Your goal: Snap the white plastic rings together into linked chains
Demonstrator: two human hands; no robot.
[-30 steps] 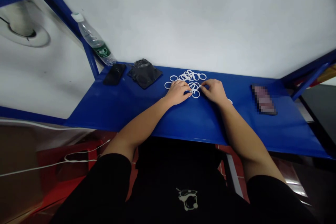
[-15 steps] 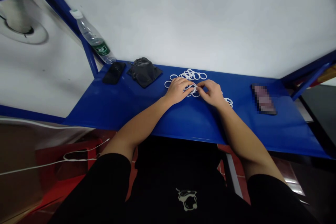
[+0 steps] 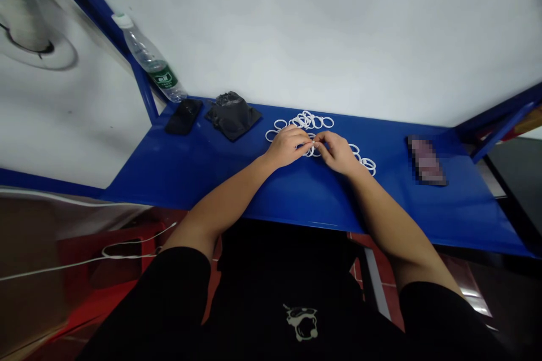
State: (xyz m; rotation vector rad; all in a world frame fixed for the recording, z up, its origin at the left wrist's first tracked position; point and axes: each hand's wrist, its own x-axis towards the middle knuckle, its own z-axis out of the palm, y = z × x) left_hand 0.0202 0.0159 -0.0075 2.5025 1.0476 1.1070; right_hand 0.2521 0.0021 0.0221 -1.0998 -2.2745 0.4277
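**Closer over the white rings point(image 3: 305, 121)**

My left hand point(image 3: 287, 146) and right hand point(image 3: 336, 152) have drawn together since the earlier view, fingertips point(image 3: 318, 145) meeting among the rings on the blue metal shelf point(image 3: 195, 177). I cannot tell if they grip one. More rings point(image 3: 368, 164) now lie beyond my right hand.
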